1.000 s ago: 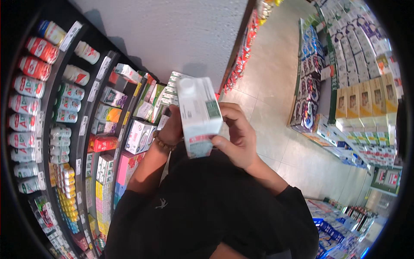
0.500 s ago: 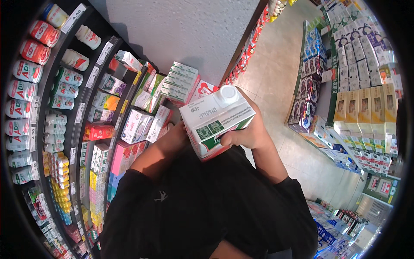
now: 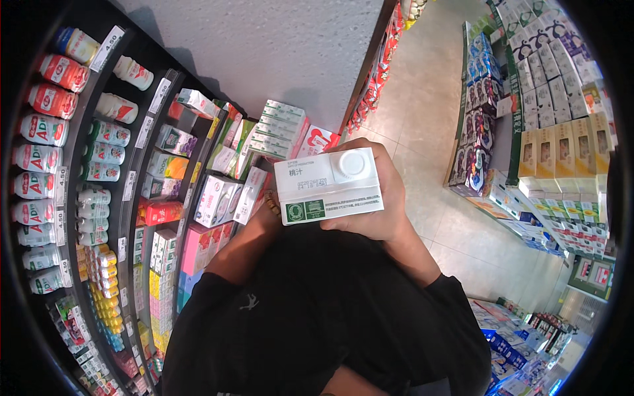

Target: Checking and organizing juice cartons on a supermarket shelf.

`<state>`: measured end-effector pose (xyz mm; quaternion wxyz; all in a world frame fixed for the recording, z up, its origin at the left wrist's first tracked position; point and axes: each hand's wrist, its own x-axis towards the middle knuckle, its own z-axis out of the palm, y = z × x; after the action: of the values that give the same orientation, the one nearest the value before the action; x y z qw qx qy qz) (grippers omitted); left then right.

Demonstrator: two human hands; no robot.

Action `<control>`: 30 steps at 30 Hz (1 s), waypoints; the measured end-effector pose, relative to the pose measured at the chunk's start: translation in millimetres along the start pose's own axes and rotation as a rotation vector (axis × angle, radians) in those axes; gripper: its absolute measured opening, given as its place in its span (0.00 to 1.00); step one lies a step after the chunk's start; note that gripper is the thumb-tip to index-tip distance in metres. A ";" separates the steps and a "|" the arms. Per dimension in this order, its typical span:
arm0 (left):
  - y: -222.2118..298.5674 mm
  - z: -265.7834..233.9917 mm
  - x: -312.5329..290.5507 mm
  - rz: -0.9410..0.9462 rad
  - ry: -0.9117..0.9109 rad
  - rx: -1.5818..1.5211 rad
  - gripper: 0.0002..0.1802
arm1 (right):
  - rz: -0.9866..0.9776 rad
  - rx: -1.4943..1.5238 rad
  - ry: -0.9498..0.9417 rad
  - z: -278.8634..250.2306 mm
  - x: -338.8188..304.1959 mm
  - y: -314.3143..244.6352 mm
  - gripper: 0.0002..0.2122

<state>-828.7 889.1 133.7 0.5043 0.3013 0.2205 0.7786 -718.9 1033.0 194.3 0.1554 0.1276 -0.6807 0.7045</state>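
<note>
In front of my chest is a drink carton with its white top turned up toward me. A round white screw cap sits at the top's right corner, and a green printed patch marks the near left edge. My right hand grips the carton from its right side, the thumb along the near edge and the fingers round the far side. Beside the carton's lower left is my left hand, largely covered by it; its fingers are hidden, so I cannot tell whether they hold the carton.
On the left, dark shelves carry several bottles and boxed drinks. A grey wall rises ahead, with stacked cartons at its foot. Across the tiled floor, boxed goods stand on the right.
The carton has been levelled and turned, so its top now faces me squarely and its front side is out of sight. It has also shifted slightly left, with my right hand still on it.
</note>
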 end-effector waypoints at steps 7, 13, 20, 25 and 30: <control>-5.7 -3.5 -14.9 0.034 0.059 0.098 0.32 | 0.034 -0.067 -0.018 3.1 4.2 2.2 0.43; -9.1 -12.8 -14.1 0.061 0.088 0.173 0.32 | 0.049 -0.038 -0.006 2.6 4.0 7.6 0.44; -20.0 -17.2 -6.9 0.081 0.102 0.252 0.32 | 0.062 -0.016 0.000 -1.0 4.6 6.6 0.44; -25.0 -22.1 -6.3 0.092 0.112 0.309 0.31 | 0.068 -0.036 0.025 -0.9 6.3 2.3 0.44; -27.3 -25.7 -10.0 0.106 0.123 0.373 0.31 | 0.037 -0.048 -0.011 -3.7 6.5 4.0 0.43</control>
<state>-825.6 889.7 95.0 0.3836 0.3525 0.3750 0.7668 -726.3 1036.9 193.0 0.1417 0.1152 -0.7005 0.6899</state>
